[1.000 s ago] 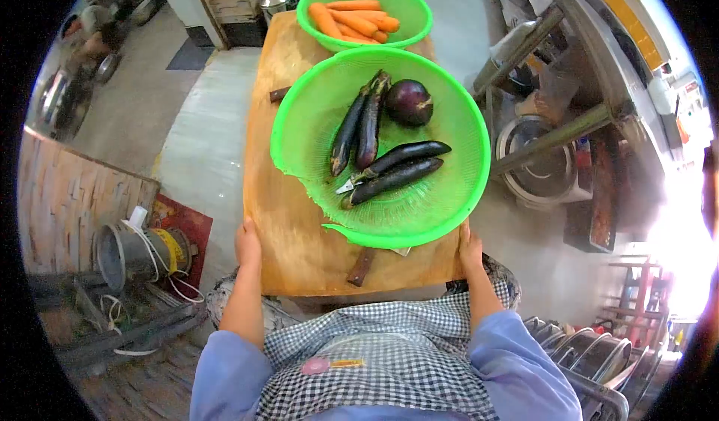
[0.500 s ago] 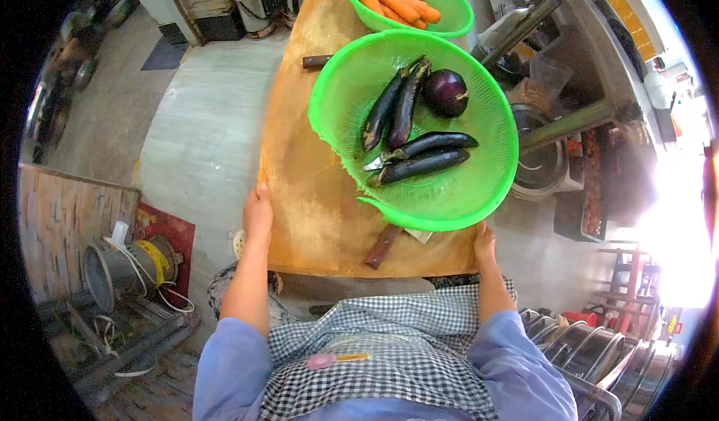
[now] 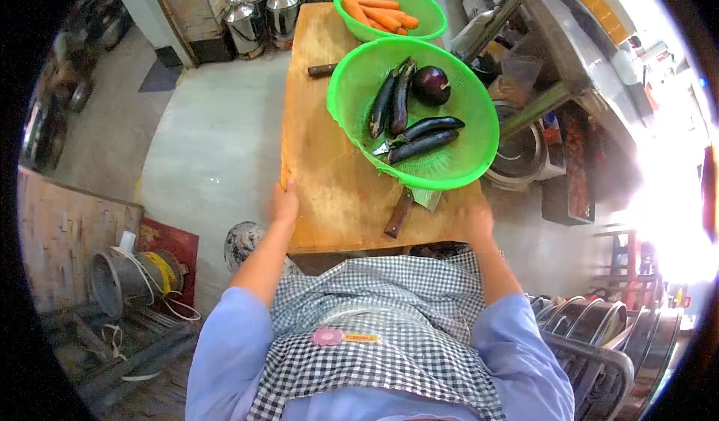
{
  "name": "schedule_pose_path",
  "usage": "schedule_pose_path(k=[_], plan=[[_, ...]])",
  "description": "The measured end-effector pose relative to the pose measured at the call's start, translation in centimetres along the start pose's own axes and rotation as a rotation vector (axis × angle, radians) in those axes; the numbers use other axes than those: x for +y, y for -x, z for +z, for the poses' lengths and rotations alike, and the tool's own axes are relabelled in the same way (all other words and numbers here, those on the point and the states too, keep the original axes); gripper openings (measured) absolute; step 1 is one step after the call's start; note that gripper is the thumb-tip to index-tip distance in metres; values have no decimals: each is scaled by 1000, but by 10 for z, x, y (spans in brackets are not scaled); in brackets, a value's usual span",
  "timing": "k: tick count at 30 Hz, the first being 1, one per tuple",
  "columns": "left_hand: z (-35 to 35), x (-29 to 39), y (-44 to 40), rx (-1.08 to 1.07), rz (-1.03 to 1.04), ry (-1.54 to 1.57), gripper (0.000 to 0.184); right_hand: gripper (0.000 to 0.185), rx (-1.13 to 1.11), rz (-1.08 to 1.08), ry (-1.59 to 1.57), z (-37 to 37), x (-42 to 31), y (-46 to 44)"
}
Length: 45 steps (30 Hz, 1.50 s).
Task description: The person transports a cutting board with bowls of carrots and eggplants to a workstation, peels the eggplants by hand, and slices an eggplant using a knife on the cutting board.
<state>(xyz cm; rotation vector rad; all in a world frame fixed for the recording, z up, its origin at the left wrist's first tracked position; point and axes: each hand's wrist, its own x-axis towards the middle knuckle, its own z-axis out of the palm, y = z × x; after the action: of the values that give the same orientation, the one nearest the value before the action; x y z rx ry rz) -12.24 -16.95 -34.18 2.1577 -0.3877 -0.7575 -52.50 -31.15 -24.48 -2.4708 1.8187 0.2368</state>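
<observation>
My left hand (image 3: 284, 202) grips the left edge of a wooden table (image 3: 322, 196), thumb near the top and the other fingers hidden below. At the front right corner, my right hand (image 3: 475, 217) is smeared by motion, so its fingers cannot be made out. Near it, a knife with a dark wooden handle (image 3: 399, 213) lies partly under a green plastic colander (image 3: 488, 151) with a broken rim. Inside the colander are several long eggplants (image 3: 424, 145) and one round eggplant (image 3: 431, 86).
A second green basket (image 3: 442, 21) with carrots (image 3: 380, 18) stands at the table's far end. Another dark handle (image 3: 322, 70) pokes out beside the colander. Metal canisters (image 3: 283, 13) stand at the back, a steel counter (image 3: 554, 39) at right, and a rack (image 3: 599, 350) behind right.
The table front and the knife sit higher in view, and the colander looks smaller. My right hand has moved up from the right edge and blurred; my left still grips its edge.
</observation>
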Motion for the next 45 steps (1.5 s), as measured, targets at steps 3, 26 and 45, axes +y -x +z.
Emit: schedule_pose_path(k=[3,26,45], plan=[[1,-10,-11,-30,132,-51,44,36,308,-375,-257,4,-69,45],[-37,129,57,-229,774,7,21,18,-105,-115,161,-16,-32,58],[140,217,6,-544,954,-1183,18,23,30,29,-279,-7,-16,36]])
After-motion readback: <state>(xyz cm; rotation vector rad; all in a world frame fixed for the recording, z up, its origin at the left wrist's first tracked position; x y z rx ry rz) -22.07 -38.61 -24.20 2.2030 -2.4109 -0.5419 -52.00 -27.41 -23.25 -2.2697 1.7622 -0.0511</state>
